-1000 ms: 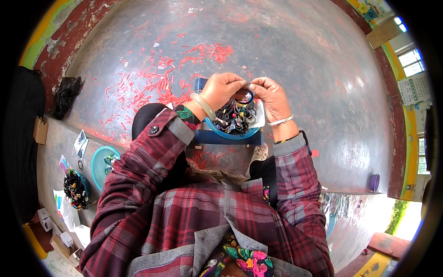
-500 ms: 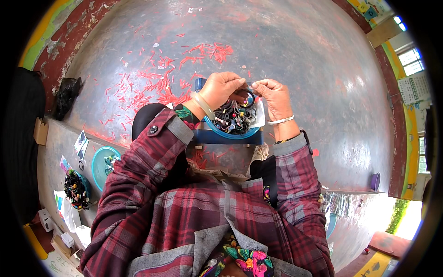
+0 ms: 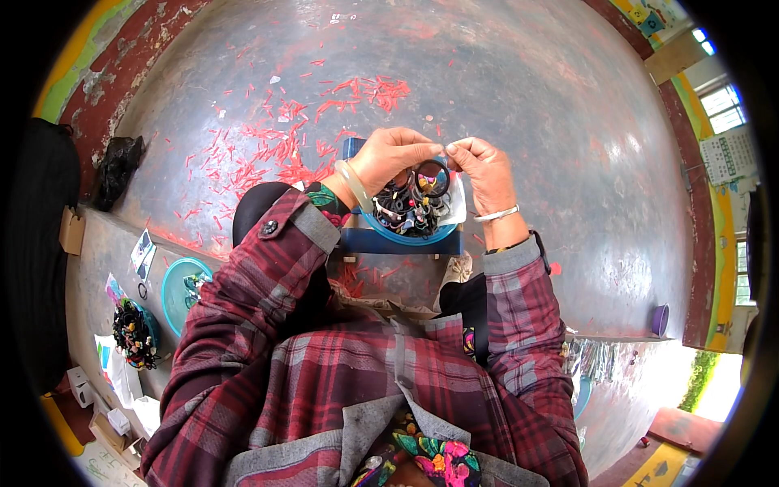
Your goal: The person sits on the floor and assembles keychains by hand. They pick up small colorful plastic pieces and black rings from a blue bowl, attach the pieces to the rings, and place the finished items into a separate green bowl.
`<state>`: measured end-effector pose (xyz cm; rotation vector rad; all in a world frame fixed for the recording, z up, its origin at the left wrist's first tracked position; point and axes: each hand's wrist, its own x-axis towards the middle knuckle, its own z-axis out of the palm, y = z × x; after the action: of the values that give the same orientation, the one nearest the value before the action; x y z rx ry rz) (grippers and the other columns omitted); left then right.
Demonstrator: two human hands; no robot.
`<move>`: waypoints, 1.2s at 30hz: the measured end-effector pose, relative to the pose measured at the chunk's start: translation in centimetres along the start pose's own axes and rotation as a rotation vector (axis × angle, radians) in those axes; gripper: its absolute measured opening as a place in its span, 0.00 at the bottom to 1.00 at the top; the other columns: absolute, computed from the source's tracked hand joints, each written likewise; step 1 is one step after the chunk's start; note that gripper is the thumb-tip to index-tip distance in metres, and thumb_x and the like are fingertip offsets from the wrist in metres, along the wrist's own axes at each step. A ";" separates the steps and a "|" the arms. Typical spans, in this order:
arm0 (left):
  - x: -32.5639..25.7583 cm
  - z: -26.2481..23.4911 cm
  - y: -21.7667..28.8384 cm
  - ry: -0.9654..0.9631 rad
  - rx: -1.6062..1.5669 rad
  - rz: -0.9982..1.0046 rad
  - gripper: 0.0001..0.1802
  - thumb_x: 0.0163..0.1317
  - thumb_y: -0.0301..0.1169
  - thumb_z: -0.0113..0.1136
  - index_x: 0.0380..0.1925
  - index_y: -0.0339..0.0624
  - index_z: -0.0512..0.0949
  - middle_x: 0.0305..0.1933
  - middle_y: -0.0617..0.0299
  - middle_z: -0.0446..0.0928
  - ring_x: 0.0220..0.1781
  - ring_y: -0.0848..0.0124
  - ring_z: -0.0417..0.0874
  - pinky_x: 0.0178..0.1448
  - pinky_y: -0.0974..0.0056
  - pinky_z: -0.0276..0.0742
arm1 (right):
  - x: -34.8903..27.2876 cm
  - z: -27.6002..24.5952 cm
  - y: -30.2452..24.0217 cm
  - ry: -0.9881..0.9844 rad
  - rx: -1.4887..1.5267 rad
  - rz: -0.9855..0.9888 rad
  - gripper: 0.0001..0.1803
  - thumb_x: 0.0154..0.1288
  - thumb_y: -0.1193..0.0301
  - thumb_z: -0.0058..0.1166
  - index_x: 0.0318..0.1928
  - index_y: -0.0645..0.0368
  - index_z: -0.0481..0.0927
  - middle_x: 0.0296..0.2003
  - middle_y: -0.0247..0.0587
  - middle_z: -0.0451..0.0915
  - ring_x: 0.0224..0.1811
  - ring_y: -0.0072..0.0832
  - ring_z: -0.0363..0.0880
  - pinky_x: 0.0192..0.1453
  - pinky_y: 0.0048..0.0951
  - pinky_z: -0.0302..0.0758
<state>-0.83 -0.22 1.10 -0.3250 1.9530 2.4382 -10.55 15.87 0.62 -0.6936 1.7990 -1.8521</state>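
Observation:
In front of me my left hand (image 3: 391, 161) and my right hand (image 3: 482, 169) meet, thumbs and fingers pinched together at the tips. Below the fingertips hangs a round black hair tie (image 3: 447, 183), which my left fingers appear to hold near its top. Whatever lies between my right fingertips is too small to make out. Under both hands stands a blue basin (image 3: 415, 240) heaped with dark hair ties (image 3: 404, 213) bearing small coloured ornaments. The basin rests on a dark blue stand (image 3: 363, 241).
Red scraps (image 3: 280, 150) litter the grey floor beyond my left hand. To my left are a turquoise basin (image 3: 165, 296), a container piled with decorated hair ties (image 3: 134, 333) and a black plastic bag (image 3: 118, 172). A purple bucket (image 3: 660, 320) stands far right.
My fingertips have come together, with my left hand shifting slightly right. The black hair tie has turned and now shows as a fuller ring.

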 end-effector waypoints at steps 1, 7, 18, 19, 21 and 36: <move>0.0 0.0 -0.1 0.015 -0.002 -0.011 0.10 0.58 0.34 0.58 0.32 0.38 0.79 0.23 0.68 0.74 0.17 0.84 0.68 0.18 0.78 0.60 | 0.0 0.2 0.1 -0.014 -0.001 -0.005 0.09 0.56 0.69 0.59 0.29 0.63 0.79 0.22 0.31 0.76 0.24 0.15 0.71 0.29 0.17 0.68; 0.0 0.2 -0.2 0.061 -0.136 -0.067 0.07 0.56 0.31 0.60 0.28 0.38 0.79 0.17 0.71 0.71 0.12 0.86 0.62 0.14 0.78 0.51 | -0.2 0.5 0.5 -0.028 0.004 -0.028 0.08 0.57 0.69 0.59 0.29 0.62 0.79 0.22 0.30 0.76 0.25 0.14 0.71 0.30 0.17 0.67; 0.4 -0.5 -0.4 0.074 -0.143 -0.014 0.07 0.58 0.30 0.58 0.30 0.37 0.79 0.19 0.69 0.72 0.12 0.85 0.63 0.13 0.78 0.51 | 0.1 0.3 0.9 0.022 0.087 -0.019 0.07 0.58 0.72 0.57 0.30 0.64 0.78 0.24 0.33 0.77 0.27 0.16 0.71 0.33 0.16 0.69; 0.4 -0.5 -0.5 0.077 -0.137 -0.009 0.07 0.58 0.30 0.58 0.31 0.37 0.79 0.19 0.69 0.72 0.12 0.85 0.63 0.13 0.78 0.51 | 0.1 0.3 0.8 0.026 0.087 -0.021 0.07 0.58 0.72 0.57 0.30 0.64 0.78 0.24 0.33 0.77 0.27 0.17 0.71 0.33 0.16 0.69; 0.5 -0.5 -0.7 0.083 -0.126 0.001 0.08 0.58 0.30 0.57 0.31 0.37 0.79 0.19 0.69 0.73 0.12 0.85 0.63 0.13 0.78 0.52 | 0.0 0.5 0.6 0.034 0.086 -0.026 0.07 0.58 0.71 0.57 0.31 0.63 0.78 0.24 0.33 0.77 0.26 0.17 0.71 0.34 0.17 0.68; 0.4 -0.2 -0.5 0.122 -0.051 0.058 0.08 0.59 0.31 0.56 0.31 0.37 0.79 0.20 0.68 0.74 0.12 0.86 0.63 0.14 0.79 0.54 | 0.0 0.4 1.4 0.006 0.196 0.065 0.10 0.55 0.68 0.61 0.28 0.63 0.79 0.24 0.31 0.78 0.27 0.16 0.73 0.34 0.16 0.69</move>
<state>-1.09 -0.33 0.53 -0.4339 1.9758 2.5652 -10.28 15.53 -0.77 -0.5512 1.5969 -1.9560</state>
